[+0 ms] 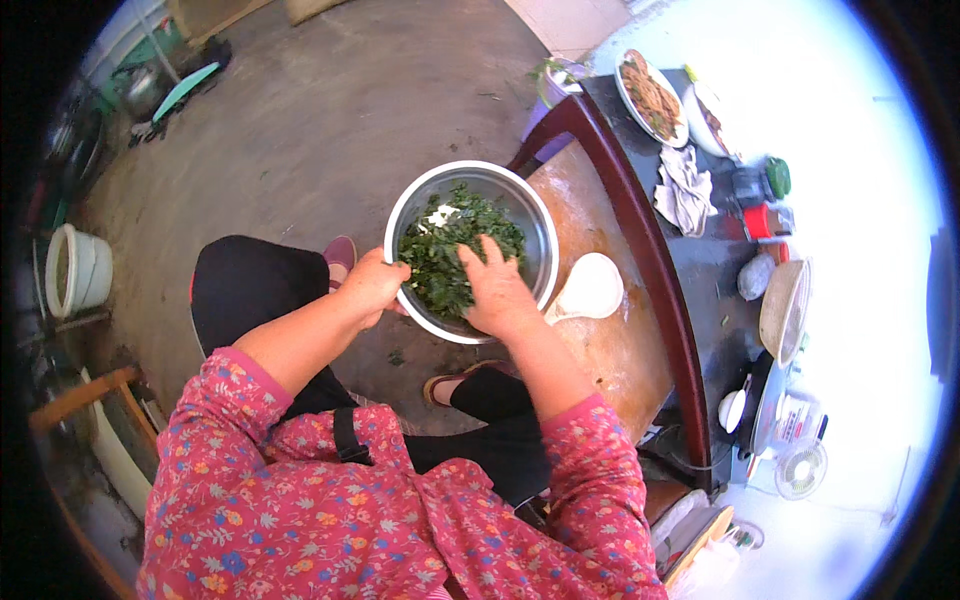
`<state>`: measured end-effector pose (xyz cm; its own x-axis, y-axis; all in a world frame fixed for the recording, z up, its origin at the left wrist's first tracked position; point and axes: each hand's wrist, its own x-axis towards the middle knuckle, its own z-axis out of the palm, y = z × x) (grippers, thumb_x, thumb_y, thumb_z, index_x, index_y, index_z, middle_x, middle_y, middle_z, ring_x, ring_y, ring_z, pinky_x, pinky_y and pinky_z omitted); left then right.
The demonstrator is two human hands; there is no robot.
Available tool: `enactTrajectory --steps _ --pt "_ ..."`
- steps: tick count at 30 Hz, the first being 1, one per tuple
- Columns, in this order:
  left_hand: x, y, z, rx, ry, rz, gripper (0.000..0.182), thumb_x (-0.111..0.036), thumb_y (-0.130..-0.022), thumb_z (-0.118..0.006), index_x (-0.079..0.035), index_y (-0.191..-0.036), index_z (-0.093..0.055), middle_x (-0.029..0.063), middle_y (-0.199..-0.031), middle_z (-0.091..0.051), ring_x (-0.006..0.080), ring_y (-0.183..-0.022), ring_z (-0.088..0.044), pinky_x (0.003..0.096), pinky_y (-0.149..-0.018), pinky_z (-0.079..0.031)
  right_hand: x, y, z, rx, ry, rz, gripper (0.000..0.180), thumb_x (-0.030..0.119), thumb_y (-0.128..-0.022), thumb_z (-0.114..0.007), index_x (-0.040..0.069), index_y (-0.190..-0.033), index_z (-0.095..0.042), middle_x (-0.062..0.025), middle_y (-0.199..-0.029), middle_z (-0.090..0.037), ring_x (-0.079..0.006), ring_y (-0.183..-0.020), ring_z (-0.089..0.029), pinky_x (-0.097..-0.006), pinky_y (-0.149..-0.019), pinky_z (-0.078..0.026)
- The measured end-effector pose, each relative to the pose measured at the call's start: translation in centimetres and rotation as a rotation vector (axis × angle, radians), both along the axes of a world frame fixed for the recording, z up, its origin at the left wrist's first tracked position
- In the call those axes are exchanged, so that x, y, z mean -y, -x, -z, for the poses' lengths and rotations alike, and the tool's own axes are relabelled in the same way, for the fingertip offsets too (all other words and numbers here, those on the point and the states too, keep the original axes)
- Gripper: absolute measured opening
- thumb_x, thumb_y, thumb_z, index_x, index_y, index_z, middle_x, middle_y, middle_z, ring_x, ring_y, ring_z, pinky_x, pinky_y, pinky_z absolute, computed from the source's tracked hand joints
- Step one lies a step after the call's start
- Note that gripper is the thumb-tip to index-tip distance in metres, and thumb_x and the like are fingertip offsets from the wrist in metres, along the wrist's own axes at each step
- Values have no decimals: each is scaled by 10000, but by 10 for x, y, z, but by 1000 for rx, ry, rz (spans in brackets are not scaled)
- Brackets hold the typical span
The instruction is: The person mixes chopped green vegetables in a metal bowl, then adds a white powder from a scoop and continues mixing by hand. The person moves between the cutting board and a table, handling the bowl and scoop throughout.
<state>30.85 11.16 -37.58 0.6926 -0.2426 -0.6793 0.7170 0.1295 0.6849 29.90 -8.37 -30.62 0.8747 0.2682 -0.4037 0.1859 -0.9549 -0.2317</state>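
Observation:
A white-rimmed metal bowl (535,236) is in front of me, above the floor and beside the wooden board. Chopped leafy greens (435,262) fill much of it, with a small white patch (442,215) on top that I cannot identify. My left hand (373,286) grips the bowl's left rim, thumb over the edge. Inside the bowl, my right hand (499,292) rests on the greens with its fingers spread; its lower fingers are partly hidden among the leaves.
A pale scoop (592,285) lies on a floury wooden board (577,187) at right. Behind a dark red wooden rail (652,225), a black tabletop (694,277) bears a plate of food (651,97), a crumpled cloth (684,191) and jars. A white bucket (79,270) stands at left.

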Motion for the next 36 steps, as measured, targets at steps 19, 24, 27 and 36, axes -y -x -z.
enactTrajectory --steps 19,24,27,36 --pt "6 3 -13 -12 -6 24 218 -86 -936 -494 32 -1119 -496 132 -844 -621 234 -604 -646 355 -482 -557 8 -16 31 -74 -93 320 921 112 -710 -791 104 -1466 -265 -315 -1338 -463 -446 -1205 -510 -424 -1015 -448" --pt "8 1 -18 -38 -87 42 272 -73 -951 -456 27 -1202 -485 150 -911 -634 247 -680 -667 366 -546 -587 9 -27 21 38 -234 417 435 153 -775 -743 5 -1140 -560 -265 -1014 -654 -420 -1027 -618 -454 -908 -495" --pt "5 1 -18 7 -45 68 272 -76 -952 -457 25 -1201 -496 159 -915 -638 249 -693 -670 366 -554 -592 17 -41 9 119 -190 349 581 264 -724 -800 27 -1205 -575 -274 -1254 -557 -401 -1164 -557 -427 -971 -471" --pt "9 4 -2 26 -25 98 247 -69 -943 -474 37 -1160 -522 156 -876 -633 251 -628 -655 368 -497 -574 -20 -20 17 -79 -122 76 752 216 -684 -818 115 -1352 -487 -235 -1381 -443 -443 -1234 -481 -473 -1042 -424"
